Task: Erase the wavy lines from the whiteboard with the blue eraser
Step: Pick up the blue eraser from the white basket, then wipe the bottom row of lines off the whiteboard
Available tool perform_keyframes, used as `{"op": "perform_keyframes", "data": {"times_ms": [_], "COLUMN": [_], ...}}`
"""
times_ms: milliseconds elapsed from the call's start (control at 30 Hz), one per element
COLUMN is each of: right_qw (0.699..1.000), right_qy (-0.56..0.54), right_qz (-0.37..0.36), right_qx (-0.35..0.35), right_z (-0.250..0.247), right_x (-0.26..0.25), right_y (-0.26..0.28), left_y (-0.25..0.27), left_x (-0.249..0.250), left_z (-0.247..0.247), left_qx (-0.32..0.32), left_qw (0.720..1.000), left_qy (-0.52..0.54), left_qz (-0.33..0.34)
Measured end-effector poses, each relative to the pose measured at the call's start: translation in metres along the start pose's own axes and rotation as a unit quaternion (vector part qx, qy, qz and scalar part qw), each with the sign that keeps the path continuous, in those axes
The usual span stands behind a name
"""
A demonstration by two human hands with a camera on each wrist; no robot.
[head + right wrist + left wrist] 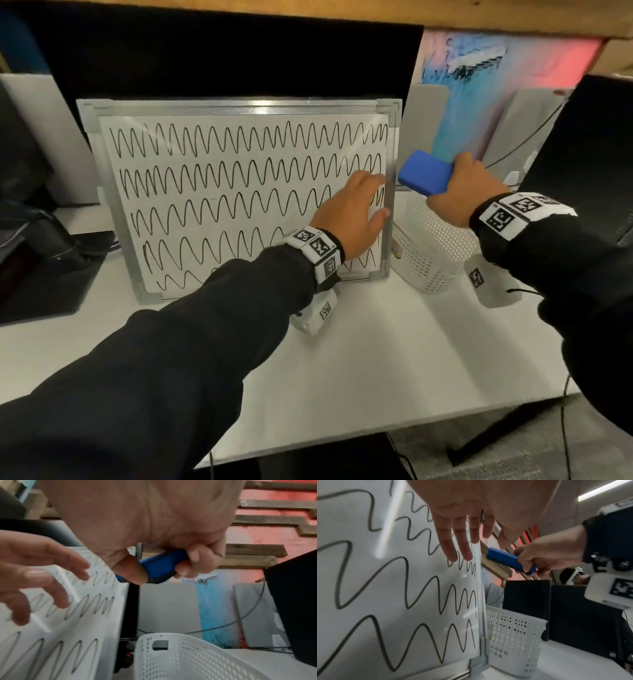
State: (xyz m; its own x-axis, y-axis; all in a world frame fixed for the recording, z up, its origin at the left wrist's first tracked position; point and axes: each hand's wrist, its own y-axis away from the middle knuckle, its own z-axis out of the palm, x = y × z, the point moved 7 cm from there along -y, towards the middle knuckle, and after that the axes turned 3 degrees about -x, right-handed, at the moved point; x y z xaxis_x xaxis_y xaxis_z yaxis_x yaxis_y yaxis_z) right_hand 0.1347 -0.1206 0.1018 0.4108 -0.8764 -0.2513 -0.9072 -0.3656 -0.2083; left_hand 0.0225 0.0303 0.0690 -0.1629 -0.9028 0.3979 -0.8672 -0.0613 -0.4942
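Observation:
A metal-framed whiteboard (pixel 219 192) leans upright at the back of the desk, covered with several rows of black wavy lines (pixel 239 140). My left hand (pixel 356 212) lies flat with straight fingers over the board's right side, near the frame edge; in the left wrist view its fingers (pixel 453 540) spread over the board (pixel 385 588). My right hand (pixel 469 181) grips the blue eraser (pixel 424 173) just right of the board's edge, in the air above a basket. The right wrist view shows thumb and fingers curled round the eraser (pixel 161 563), which also shows in the left wrist view (pixel 506 559).
A white perforated basket (pixel 428 246) stands on the white desk (pixel 342 359) right beside the board. A dark monitor (pixel 219 58) rises behind the board. Black equipment (pixel 44 246) sits at the left and a dark screen (pixel 589 144) at the right.

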Motion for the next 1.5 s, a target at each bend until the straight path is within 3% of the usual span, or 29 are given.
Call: {"op": "perform_keyframes", "data": {"times_ms": [167, 300, 567, 700, 900, 967, 1100, 1200, 1267, 1433, 1500], "right_qw": [0.993, 0.977, 0.931, 0.919, 0.898, 0.889, 0.873, 0.857, 0.848, 0.844, 0.839], "right_qy": [-0.060, -0.078, -0.127, -0.103, -0.072, -0.055, -0.025, -0.002, 0.000, 0.004, 0.013], "right_qz": [-0.100, -0.190, -0.343, -0.378, -0.419, -0.429, -0.453, -0.481, -0.494, -0.505, -0.516], "right_qx": [0.029, 0.048, 0.007, -0.026, -0.117, -0.150, -0.180, -0.185, -0.190, -0.180, -0.172], "right_z": [-0.009, -0.004, 0.031, 0.062, 0.114, 0.134, 0.164, 0.182, 0.193, 0.207, 0.208], "right_x": [-0.046, -0.095, -0.185, -0.222, -0.270, -0.282, -0.296, -0.306, -0.311, -0.317, -0.322], "right_y": [0.033, 0.050, 0.080, 0.095, 0.119, 0.125, 0.134, 0.139, 0.144, 0.151, 0.152], "left_y": [0.006, 0.025, 0.083, 0.118, 0.189, 0.214, 0.249, 0.249, 0.253, 0.268, 0.267], "left_x": [-0.010, -0.019, -0.081, -0.126, -0.216, -0.249, -0.307, -0.323, -0.332, -0.339, -0.337], "left_z": [-0.033, -0.067, -0.125, -0.141, -0.175, -0.174, -0.142, -0.122, -0.110, -0.092, -0.092], "left_qx": [0.073, 0.132, 0.202, 0.231, 0.401, 0.424, 0.390, 0.310, 0.280, 0.284, 0.288], "left_qw": [0.995, 0.989, 0.975, 0.963, 0.858, 0.821, 0.756, 0.763, 0.747, 0.686, 0.684], "left_qy": [0.054, 0.038, -0.003, 0.007, 0.092, 0.093, 0.205, 0.276, 0.317, 0.427, 0.435], "left_qz": [-0.050, -0.046, -0.094, -0.137, -0.306, -0.371, -0.484, -0.495, -0.513, -0.516, -0.510]}}
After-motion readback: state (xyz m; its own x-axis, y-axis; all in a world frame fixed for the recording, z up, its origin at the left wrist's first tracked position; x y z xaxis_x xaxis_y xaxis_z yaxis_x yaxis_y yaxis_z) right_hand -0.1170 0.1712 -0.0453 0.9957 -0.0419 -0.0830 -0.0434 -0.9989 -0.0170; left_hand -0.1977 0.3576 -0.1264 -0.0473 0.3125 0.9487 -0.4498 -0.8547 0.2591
